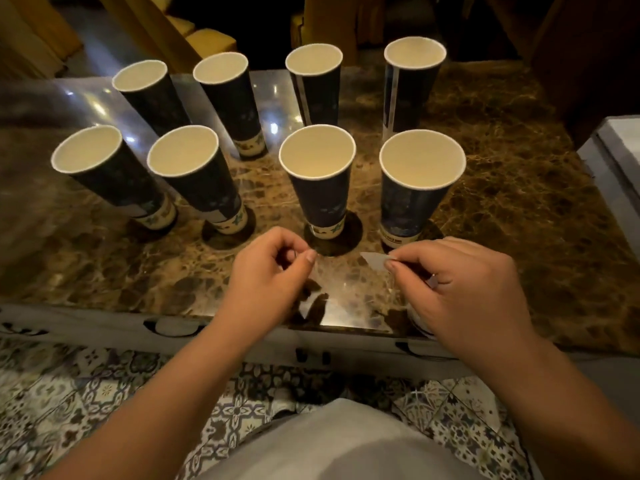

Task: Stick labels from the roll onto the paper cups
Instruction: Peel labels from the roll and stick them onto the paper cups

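Note:
Several tall dark paper cups stand upright in two rows on the marble table (502,209); the nearest ones are a cup (322,199) at middle front and a cup (412,202) to its right. My left hand (266,278) pinches one end of a thin, see-through label strip (329,292) just in front of them. My right hand (460,289) pinches a small white label piece (375,260) between thumb and forefinger. A roll (417,320) shows partly under my right hand, mostly hidden.
The table's near edge (104,327) has a pale patterned trim. A patterned tile floor (86,393) lies below, and my light-clothed lap (346,441) is at the bottom. A pale object (616,150) sits at the right edge. Yellow seats (207,39) stand behind.

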Action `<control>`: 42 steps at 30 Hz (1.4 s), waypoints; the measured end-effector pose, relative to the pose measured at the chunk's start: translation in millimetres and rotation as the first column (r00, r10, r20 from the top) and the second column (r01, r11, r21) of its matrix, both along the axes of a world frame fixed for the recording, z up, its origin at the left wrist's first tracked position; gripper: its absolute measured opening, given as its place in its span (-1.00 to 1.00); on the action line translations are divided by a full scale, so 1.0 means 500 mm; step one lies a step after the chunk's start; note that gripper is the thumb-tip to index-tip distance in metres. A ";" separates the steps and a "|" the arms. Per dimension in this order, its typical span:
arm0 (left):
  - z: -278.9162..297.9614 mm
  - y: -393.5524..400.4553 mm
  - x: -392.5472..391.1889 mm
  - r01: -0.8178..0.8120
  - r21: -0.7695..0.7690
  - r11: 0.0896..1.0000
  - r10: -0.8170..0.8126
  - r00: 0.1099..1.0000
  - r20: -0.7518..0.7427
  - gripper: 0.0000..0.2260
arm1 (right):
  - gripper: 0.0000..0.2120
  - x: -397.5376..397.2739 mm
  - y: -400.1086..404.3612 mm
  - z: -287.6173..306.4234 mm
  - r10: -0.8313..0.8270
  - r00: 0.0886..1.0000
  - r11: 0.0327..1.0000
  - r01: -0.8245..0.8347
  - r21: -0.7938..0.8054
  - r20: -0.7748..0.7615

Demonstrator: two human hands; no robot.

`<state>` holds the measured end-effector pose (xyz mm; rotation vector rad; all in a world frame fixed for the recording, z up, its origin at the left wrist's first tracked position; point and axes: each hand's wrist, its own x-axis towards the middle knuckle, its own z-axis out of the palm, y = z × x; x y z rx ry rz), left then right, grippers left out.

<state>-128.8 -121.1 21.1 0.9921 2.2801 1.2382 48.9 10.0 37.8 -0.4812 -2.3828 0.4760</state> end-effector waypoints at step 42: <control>-0.046 -0.049 -0.083 0.078 0.255 0.964 -0.265 0.401 0.877 -0.57 | -0.90 -0.171 -0.126 -0.009 -0.252 0.967 0.608 0.176 -0.774 0.022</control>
